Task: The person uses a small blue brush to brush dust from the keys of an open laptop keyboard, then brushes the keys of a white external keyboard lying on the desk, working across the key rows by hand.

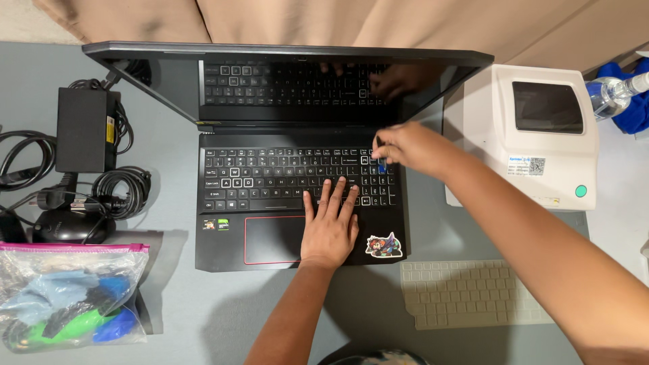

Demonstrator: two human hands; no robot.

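Laptop (287, 155), open and dark-screened, at centre frame on the grey table (176, 297); its keyboard (297, 179) is the thing I am working on. My left hand (330, 226) lies flat and open, holding nothing, fingers spread across the lower right keys and palm resting on the deck beside the red-outlined touchpad (274, 240). My right hand (409, 149) is pinched around a small blue tool (382, 165) set against a key in the number-pad block at the keyboard's right edge. In my judgement the step goes best with the left palm pressing steadily so the case cannot slide, and with the tool kept low and close to the one key, worked gently so neighbouring caps are not disturbed. Room is tight on the right of the frame: the white label printer (541, 135) stands just beside the laptop, near my forearm. At lower right a pale silicone keyboard cover (473, 294) lies flat. The left of the frame is crowded by the black power adapter (84, 128), coiled cables (122, 192) and a zip bag (67, 294) of coloured items, leaving the bare strip near the lower edge for elbows.
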